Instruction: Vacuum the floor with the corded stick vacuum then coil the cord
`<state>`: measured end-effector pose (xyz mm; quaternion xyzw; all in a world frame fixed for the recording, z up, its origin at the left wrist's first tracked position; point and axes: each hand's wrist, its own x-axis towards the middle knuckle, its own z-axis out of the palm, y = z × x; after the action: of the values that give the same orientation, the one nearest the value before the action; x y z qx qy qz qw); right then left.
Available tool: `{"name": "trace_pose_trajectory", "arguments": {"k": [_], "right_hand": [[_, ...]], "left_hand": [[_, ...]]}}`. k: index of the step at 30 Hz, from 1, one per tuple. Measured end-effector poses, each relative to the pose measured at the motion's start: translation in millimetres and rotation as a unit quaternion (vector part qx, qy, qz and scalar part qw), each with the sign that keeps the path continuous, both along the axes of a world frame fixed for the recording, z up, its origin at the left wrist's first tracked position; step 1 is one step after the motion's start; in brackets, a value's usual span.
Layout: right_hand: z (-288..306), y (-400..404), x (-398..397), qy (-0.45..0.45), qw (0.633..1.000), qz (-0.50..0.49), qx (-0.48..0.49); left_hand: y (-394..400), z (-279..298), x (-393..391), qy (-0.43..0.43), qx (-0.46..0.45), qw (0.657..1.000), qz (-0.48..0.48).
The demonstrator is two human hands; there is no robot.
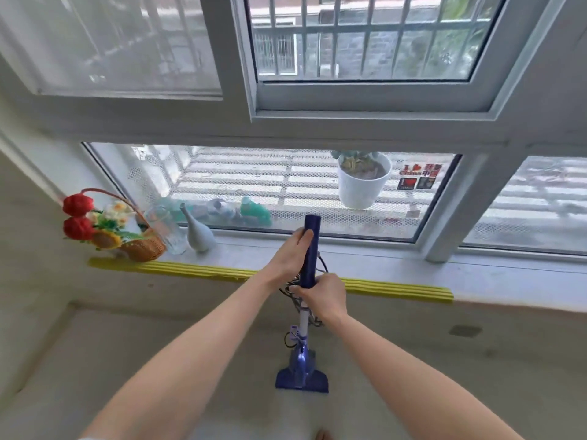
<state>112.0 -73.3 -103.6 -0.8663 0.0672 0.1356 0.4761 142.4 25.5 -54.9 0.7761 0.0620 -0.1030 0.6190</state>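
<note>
Stick vacuum (308, 268) upright near window sill (397, 268)

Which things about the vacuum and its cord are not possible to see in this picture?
- Head view: the cord bunches behind the vacuum handle and both hands; its plug and far end are hidden.
- Right hand covers the lower handle; any switch there is hidden.
- Left hand hides its own fingers behind the handle.

Stick vacuum (309, 249): glossy purple plastic handle, smooth pale tube below; floor head (301, 380) shiny plastic; basket (144, 247) woven wicker; jar (166, 228) clear glass; vase (198, 235) smooth matt grey ceramic; plant pot (360, 188) matt white plastic; floor (444, 360) dull, rough concrete.
</note>
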Motion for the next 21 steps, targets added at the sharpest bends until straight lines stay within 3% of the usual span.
{"name": "trace_pose_trajectory", "arguments": {"k": [15, 21], "right_hand": [[2.8, -12.6, 60.1, 0.089, 0.994, 0.036, 0.056], [14.7, -20.6, 62.9, 0.134, 0.988, 0.043, 0.071]], "left_hand": [[0.6, 1.6, 52.0, 0.035, 0.002, 0.999, 0.009], [22.5, 15.6, 51.9, 0.148, 0.025, 0.985, -0.088]]}}
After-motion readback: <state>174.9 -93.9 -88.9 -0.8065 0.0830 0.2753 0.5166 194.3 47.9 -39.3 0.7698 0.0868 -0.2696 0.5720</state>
